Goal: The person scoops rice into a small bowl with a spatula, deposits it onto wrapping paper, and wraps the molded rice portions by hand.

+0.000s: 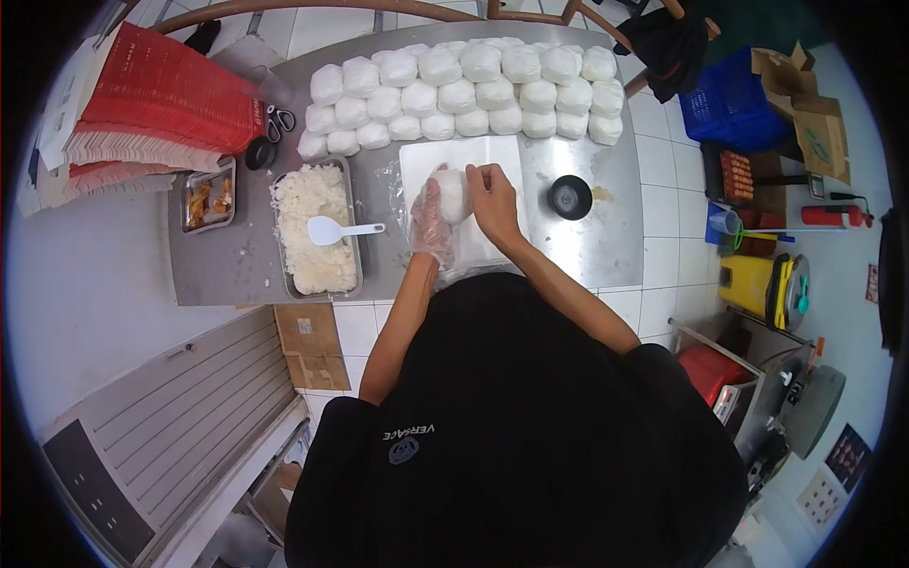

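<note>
My left hand (432, 222), in a clear plastic glove, is wrapped around the side of a white paper-wrapped bundle (454, 196). At the bundle's right side, the curled fingers of my bare right hand (494, 201) pinch its wrapping. What the wrapping contains is hidden. Both hands are above a stack of white paper sheets (502, 156) on the metal table. To their left stands a metal tray (357, 275) of cooked white rice (312, 260), with a white rice paddle (327, 230) lying on top. A small black bowl (570, 197) sits to the right.
Stacked rows of white wrapped bundles (440, 66) line the table's far side. At the left are red folded cartons (161, 85), scissors (278, 121) and a small metal tray of brown food (208, 201). Blue crates (734, 99) stand on the floor at right.
</note>
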`<action>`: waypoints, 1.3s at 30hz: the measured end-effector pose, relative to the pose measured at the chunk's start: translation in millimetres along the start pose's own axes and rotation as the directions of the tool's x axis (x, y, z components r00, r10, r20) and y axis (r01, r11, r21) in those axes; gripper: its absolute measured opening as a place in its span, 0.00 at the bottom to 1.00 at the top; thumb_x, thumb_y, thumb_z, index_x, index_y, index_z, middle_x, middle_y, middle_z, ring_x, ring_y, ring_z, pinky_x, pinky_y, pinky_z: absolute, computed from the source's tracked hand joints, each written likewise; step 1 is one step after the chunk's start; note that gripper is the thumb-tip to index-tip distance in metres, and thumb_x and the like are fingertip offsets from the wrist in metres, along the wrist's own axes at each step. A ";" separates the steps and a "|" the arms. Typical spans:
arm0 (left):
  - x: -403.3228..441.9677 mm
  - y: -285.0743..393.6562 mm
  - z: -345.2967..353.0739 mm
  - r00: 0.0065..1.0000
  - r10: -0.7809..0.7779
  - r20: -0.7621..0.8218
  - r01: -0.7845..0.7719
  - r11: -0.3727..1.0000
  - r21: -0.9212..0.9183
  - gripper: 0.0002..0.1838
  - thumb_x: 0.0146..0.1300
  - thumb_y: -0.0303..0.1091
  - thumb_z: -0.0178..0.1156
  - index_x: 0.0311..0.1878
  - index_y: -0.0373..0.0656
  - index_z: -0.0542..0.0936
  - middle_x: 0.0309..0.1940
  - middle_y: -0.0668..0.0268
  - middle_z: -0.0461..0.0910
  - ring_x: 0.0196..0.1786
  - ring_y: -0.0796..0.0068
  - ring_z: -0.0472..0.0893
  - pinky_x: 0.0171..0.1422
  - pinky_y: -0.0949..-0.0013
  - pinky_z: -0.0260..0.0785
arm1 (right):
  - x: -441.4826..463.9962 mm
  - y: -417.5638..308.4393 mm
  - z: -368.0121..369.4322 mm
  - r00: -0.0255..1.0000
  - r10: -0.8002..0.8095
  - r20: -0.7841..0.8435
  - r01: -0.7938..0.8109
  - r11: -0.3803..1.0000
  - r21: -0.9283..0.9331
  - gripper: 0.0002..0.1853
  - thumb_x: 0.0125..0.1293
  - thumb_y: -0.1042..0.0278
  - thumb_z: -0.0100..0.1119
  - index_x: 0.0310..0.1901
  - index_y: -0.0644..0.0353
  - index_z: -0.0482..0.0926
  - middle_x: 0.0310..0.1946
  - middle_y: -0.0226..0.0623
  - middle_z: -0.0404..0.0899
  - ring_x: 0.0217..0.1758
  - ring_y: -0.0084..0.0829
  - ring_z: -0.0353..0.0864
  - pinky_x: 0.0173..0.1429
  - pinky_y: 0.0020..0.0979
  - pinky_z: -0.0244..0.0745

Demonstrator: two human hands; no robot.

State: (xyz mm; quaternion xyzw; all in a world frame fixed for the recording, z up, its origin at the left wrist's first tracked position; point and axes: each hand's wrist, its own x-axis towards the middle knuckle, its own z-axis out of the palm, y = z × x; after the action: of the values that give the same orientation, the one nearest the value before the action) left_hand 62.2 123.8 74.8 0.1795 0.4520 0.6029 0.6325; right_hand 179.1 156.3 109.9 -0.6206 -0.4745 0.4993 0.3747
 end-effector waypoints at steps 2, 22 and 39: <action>-3.7 8.9 4.4 0.997 -0.050 0.057 0.052 0.998 -0.037 0.34 0.69 0.60 0.54 0.67 0.41 0.71 0.56 0.61 0.77 0.54 0.71 0.79 0.59 0.65 0.74 | 7.7 1.3 -1.7 0.986 0.151 0.073 -0.152 0.988 0.006 0.22 0.71 0.54 0.54 0.49 0.71 0.77 0.39 0.43 0.82 0.42 0.30 0.79 0.45 0.34 0.74; 25.3 -7.9 28.5 1.000 -0.010 -0.019 0.014 0.966 0.259 0.39 0.68 0.60 0.56 0.72 0.43 0.62 0.64 0.57 0.68 0.64 0.60 0.71 0.67 0.58 0.65 | 174.3 13.8 -162.0 0.889 0.068 -0.453 -0.049 0.997 0.055 0.32 0.52 0.56 0.75 0.49 0.66 0.68 0.38 0.37 0.74 0.36 0.25 0.76 0.36 0.28 0.73; 4.8 -36.8 -29.5 0.967 -0.204 -0.153 0.236 0.943 0.234 0.34 0.67 0.55 0.61 0.68 0.43 0.68 0.58 0.60 0.75 0.56 0.67 0.77 0.60 0.64 0.70 | 149.4 57.8 -227.0 0.922 -0.126 -0.367 -0.210 0.632 -0.746 0.34 0.61 0.40 0.57 0.54 0.66 0.75 0.49 0.59 0.79 0.56 0.59 0.77 0.60 0.51 0.71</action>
State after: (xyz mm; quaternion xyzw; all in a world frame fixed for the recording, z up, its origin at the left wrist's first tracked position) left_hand 60.3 111.1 29.2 0.1675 0.5810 0.4765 0.6383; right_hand 420.6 286.7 66.2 -0.8171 -0.5437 0.1244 0.1459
